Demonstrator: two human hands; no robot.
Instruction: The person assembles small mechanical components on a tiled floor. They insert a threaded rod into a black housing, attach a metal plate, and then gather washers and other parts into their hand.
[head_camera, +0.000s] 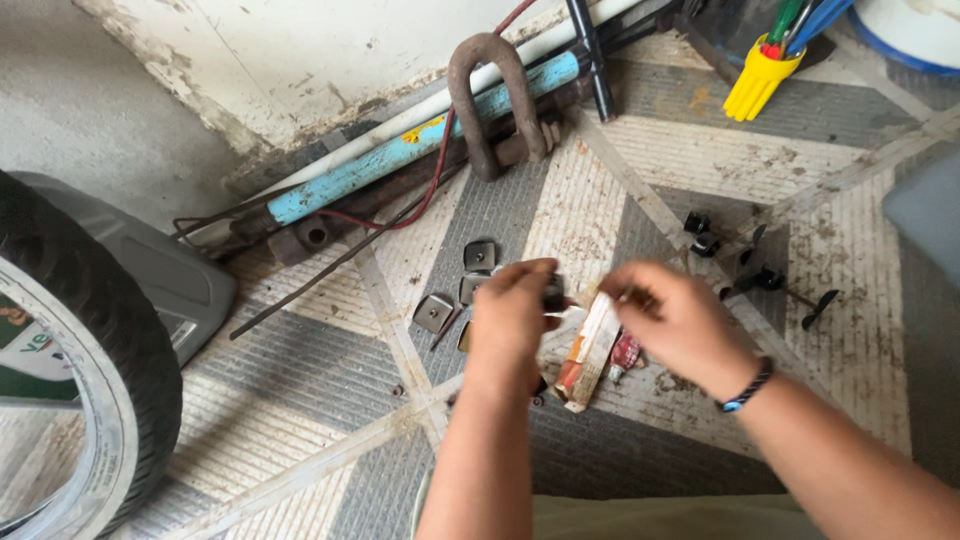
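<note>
Tyre: the black tyre at the far left sits well clear of our hands, so we see little risk there.
Plates: small grey metal plates lie loose on the tiled floor just beside our left hand; we judge a careless wrist could scatter them.
Left hand: our left hand pinches a small dark part; a loose pinch could drop it.
Tube: the crumpled orange-and-white tube lies on the floor between our hands; leaning on it might squeeze out its contents.
Right hand: our right hand has its fingertips pressed together, on what we cannot tell.
Fasteners: black fasteners sit near our right wrist and could roll if brushed.
</note>
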